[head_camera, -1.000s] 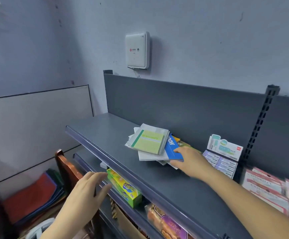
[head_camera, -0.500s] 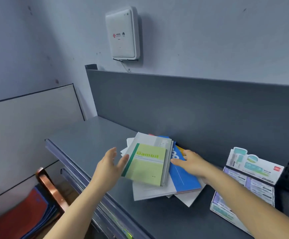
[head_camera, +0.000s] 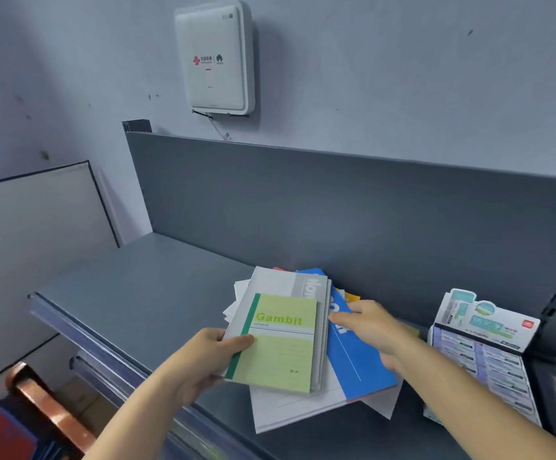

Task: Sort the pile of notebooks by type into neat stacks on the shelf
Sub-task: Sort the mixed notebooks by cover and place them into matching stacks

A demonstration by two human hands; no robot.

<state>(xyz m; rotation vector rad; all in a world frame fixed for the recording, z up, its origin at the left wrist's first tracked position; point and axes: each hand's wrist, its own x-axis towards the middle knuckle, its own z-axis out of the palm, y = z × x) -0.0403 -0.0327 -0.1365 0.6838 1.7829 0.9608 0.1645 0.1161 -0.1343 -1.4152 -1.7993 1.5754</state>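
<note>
Gripped the green notebook's [head_camera: 279, 346] left edge with the left hand [head_camera: 203, 360], thumb on top. Rested the right hand [head_camera: 373, 330], fingers straight, on the blue notebook [head_camera: 353, 363]. Both in the messy pile [head_camera: 296, 410] on the shelf [head_camera: 137, 293].

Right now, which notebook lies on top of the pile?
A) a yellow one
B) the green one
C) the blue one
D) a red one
B: the green notebook lies on the grey notebook, and only the thumb of the left hand overlaps its cover.
</note>
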